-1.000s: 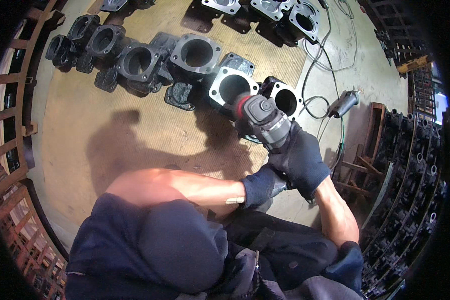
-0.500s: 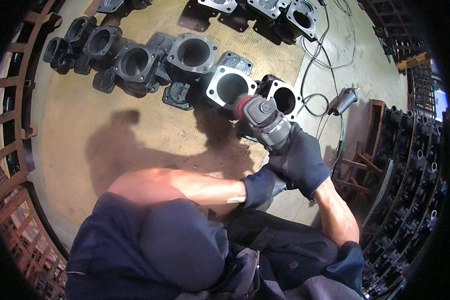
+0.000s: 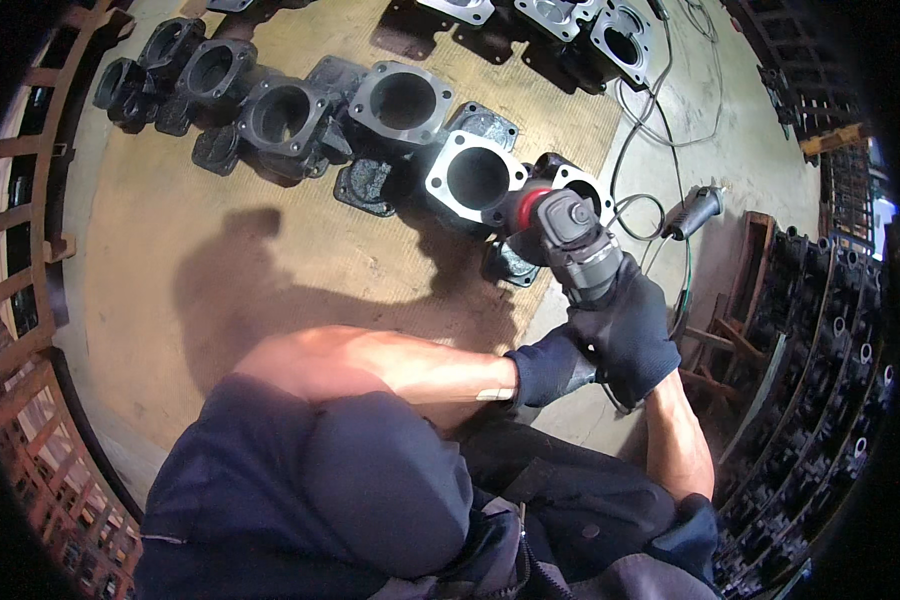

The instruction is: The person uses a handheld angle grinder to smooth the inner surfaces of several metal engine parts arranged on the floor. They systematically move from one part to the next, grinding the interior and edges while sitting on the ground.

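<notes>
Right hand (image 3: pixel 625 330): dark glove, grip wrapped tight round the body of the grinder (image 3: pixel 570 235), fingers curled fully about it.
Left hand (image 3: pixel 550 365): dark glove too, just below and left of the right one, grip closed on the rear end of the same tool (the part it clutches is mostly hidden behind the right glove).
Grinder: grey handheld power tool with a red band near its head, slanting up and left from the two hands; its head sits at the lower right edge of the bright flange.
Bright casting (image 3: pixel 475 175): metal housing with a square, shiny flange and a round bore, lying on the floor (image 3: pixel 220 250), touching the tool's head.
Neighbouring castings (image 3: pixel 285 115): dark ones of the same kind in a row running up and left, close together; more bright-faced ones (image 3: pixel 620 40) along the top edge.
Second tool (image 3: pixel 692 212): a black-handled power tool lying on the floor to the right, apart from the hands, cables looping near it.
Racks (image 3: pixel 830 330): dark parts stacked at the right.
Forearm: the left one bare, crossing over a raised knee in dark trousers.
</notes>
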Tool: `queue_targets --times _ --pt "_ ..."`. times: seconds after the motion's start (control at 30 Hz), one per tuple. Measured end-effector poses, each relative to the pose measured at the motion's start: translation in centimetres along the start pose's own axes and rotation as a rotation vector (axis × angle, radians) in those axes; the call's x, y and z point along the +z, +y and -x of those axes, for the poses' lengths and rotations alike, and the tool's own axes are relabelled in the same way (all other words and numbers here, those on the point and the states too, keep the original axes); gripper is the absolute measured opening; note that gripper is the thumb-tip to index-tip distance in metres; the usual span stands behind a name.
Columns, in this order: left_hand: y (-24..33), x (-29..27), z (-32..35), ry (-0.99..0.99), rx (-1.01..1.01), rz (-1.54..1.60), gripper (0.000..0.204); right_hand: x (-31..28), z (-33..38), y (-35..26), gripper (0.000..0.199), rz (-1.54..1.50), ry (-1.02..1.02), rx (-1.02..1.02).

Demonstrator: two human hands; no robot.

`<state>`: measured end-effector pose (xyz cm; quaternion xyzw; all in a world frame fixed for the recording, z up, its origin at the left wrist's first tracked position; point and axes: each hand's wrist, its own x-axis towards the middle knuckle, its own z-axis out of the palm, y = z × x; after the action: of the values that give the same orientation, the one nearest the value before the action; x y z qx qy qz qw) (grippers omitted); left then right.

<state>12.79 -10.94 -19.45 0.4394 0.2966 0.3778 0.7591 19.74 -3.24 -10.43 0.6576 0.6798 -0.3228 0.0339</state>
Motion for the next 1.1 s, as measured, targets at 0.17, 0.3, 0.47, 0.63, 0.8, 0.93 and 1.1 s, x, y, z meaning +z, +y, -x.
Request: queue_targets --times 0.17,0.3,0.47,0.63,0.8,0.93,1.1 --pt "1.6 -0.7 0.6 0.004 -0.077 -0.072 0.027 0.0 -0.3 -0.9 0.052 0.010 -0.003 -0.047" --pt "-1.4 -0.1 -2.2 0.086 0.172 -0.149 0.026 -1.2 -1.3 -1.1 0.053 0.101 0.021 0.002" --pt "-0.7 0.3 -1.5 0.097 0.085 -0.048 0.026 -0.4 -1.1 0.5 0.049 0.025 0.083 -0.032" --pt "0.4 -0.4 -0.2 0.076 -0.020 -0.094 0.027 -0.8 -0.9 -1.3 0.048 0.001 0.003 -0.057" --pt "0.1 0.5 -4.1 0.079 0.120 0.089 0.025 -3.1 -2.0 -1.2 0.045 0.037 0.072 -0.061" --pt "0.6 -1.5 -3.1 0.137 0.052 0.222 0.026 -1.7 -4.0 -1.0 0.047 0.023 0.016 -0.057" --pt "-0.2 0.0 -1.6 0.160 0.051 0.070 0.029 -1.1 -2.3 -0.9 0.049 0.019 -0.026 -0.044"
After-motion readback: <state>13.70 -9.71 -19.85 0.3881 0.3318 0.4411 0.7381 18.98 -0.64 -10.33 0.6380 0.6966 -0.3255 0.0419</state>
